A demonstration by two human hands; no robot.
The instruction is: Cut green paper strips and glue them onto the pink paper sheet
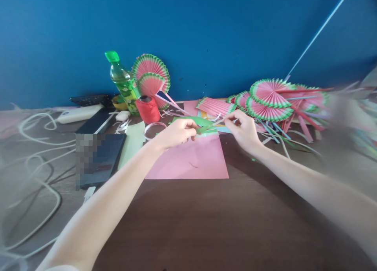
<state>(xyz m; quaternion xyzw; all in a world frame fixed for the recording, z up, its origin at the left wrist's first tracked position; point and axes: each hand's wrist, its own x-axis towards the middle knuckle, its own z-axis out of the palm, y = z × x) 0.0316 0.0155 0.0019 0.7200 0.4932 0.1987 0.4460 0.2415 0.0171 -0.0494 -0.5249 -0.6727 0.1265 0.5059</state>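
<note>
Above the far part of a pink paper sheet (pixel 194 161), my left hand (pixel 181 132) pinches one end of a thin green strip (pixel 205 128). My right hand (pixel 242 130), fingers closed, grips a pale narrow strip (pixel 219 122) that reaches toward the green one. Whether the two strips are joined cannot be made out. Green paper (pixel 188 120) lies just behind my hands. A small dark reddish thread (pixel 193 165) rests on the pink sheet.
Left of the sheet stand a red roll (pixel 148 110), a tape ring (pixel 154 130) and a green-capped bottle (pixel 125 84). A dark tablet (pixel 103 161) and white cables (pixel 57 192) lie further left. Pleated pink-green fans (pixel 271 100) pile up at the back right.
</note>
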